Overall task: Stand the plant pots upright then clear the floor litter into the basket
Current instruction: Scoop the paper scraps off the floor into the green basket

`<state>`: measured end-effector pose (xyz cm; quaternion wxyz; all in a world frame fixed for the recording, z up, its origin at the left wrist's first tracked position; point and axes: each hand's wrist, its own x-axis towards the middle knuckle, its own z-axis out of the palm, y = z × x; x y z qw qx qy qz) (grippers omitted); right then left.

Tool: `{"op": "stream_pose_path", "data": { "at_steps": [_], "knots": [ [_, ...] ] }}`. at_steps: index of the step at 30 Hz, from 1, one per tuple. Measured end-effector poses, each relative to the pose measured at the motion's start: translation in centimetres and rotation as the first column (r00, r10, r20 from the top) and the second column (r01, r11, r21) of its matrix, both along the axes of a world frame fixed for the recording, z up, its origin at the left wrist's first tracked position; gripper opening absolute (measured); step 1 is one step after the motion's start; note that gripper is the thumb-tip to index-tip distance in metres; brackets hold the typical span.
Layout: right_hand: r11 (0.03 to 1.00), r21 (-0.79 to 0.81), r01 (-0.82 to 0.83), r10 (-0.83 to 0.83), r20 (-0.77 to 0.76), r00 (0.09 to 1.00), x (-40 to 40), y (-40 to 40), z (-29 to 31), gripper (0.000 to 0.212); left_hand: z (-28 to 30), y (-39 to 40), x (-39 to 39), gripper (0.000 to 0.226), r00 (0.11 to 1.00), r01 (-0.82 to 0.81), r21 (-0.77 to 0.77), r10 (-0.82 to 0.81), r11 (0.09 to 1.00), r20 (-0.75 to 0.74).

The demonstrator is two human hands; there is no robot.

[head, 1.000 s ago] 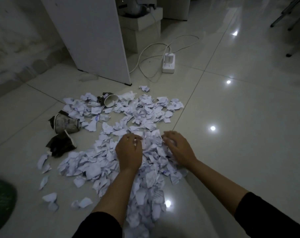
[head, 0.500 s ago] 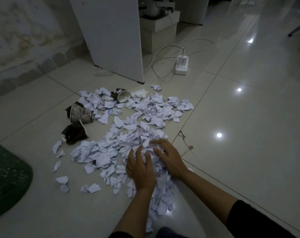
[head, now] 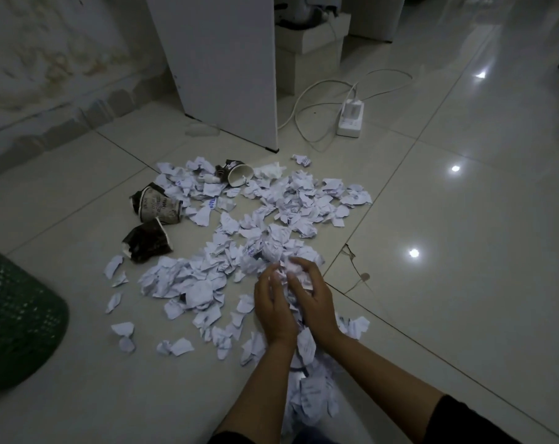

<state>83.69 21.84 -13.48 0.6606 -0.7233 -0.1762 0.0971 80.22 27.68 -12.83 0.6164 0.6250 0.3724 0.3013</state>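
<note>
Fingers of the left hand (head: 273, 310) and right hand (head: 315, 299) are curling inward around a clump of torn paper scraps (head: 291, 277), cupping it between the palms. Both hands are sitting near the middle of the litter spread, and the green mesh basket (head: 18, 318) is lying well apart to the left, nearer the left hand and cut off by the frame edge. Three crushed paper cups (head: 158, 208) are lying tipped beyond the scraps. Dim light is obscuring how much paper is held.

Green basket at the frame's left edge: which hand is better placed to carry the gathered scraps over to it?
Left, probably. The left hand is on the green basket side of the paper scraps; the right hand would have to cross over it.
</note>
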Motion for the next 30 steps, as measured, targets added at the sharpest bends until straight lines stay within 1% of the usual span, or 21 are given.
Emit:
{"op": "stream_pose_path", "data": {
  "at_steps": [2, 3, 5, 6, 8, 9, 12, 15, 17, 19, 22, 24, 26, 30],
  "knots": [
    [1.0, 0.003, 0.01, -0.01, -0.046, 0.999, 0.0, 0.4, 0.3, 0.039, 0.9, 0.1, 0.2, 0.016, 0.999, -0.05, -0.051, 0.05, 0.997, -0.007],
    [1.0, 0.0, 0.025, -0.025, -0.075, 0.997, 0.0, 0.6, 0.5, 0.033, 1.1, 0.2, 0.2, 0.015, 0.998, -0.067, -0.057, 0.066, 0.996, -0.012],
    [0.999, -0.008, 0.045, -0.045, -0.121, 0.992, -0.2, 0.8, 1.1, 0.014, 1.5, 0.5, 0.3, 0.017, 0.996, -0.091, -0.07, 0.091, 0.993, -0.012],
    [0.999, -0.007, 0.047, -0.047, -0.127, 0.991, -0.3, 1.0, 1.4, 0.009, 1.7, 0.7, 0.3, 0.018, 0.996, -0.093, -0.075, 0.093, 0.993, -0.006],
    [0.998, 0.014, 0.06, -0.058, -0.138, 0.989, -0.5, 1.4, 1.8, 0.007, 2.0, 0.8, 0.3, 0.019, 0.997, -0.078, -0.065, 0.078, 0.995, 0.009],
    [0.997, 0.035, 0.071, -0.065, -0.144, 0.987, -0.6, 1.6, 2.1, 0.01, 2.2, 0.8, 0.3, 0.017, 0.997, -0.075, -0.059, 0.076, 0.995, 0.015],
    [0.994, 0.05, 0.101, -0.094, -0.123, 0.988, -0.9, 2.3, 2.7, 0.028, 3.4, 0.8, 0.1, 0.018, 0.993, -0.12, -0.067, 0.121, 0.991, 0.01],
    [0.985, 0.094, 0.141, -0.126, -0.157, 0.98, -1.3, 2.9, 3.8, 0.037, 4.6, 1.3, -0.2, 0.021, 0.987, -0.162, -0.071, 0.162, 0.984, -0.003],
    [0.981, 0.12, 0.151, -0.13, -0.17, 0.977, -1.6, 3.6, 4.7, 0.044, 5.3, 1.8, -0.5, 0.039, 0.984, -0.178, -0.07, 0.178, 0.982, -0.004],
    [0.976, 0.148, 0.16, -0.131, -0.186, 0.974, -1.8, 4.3, 5.6, 0.043, 6.0, 2.3, -0.9, 0.049, 0.981, -0.191, -0.094, 0.192, 0.977, 0.003],
    [0.981, 0.121, 0.153, -0.134, -0.156, 0.979, -2.1, 5.4, 6.6, 0.05, 7.3, 3.2, -1.4, 0.067, 0.979, -0.205, -0.063, 0.205, 0.977, -0.011],
    [0.98, 0.114, 0.162, -0.145, -0.141, 0.979, -2.4, 6.1, 7.6, 0.056, 8.2, 3.9, -1.8, 0.063, 0.977, -0.211, -0.039, 0.21, 0.977, -0.03],
    [0.979, 0.124, 0.162, -0.145, -0.14, 0.979, -2.5, 6.7, 8.3, 0.057, 9.4, 4.5, -2.0, 0.058, 0.98, -0.195, -0.027, 0.194, 0.98, -0.054],
    [0.983, 0.101, 0.155, -0.141, -0.132, 0.981, -2.4, 8.6, 10.5, 0.061, 11.6, 6.3, -1.9, 0.059, 0.978, -0.197, -0.003, 0.196, 0.98, -0.07]
  ]
}}
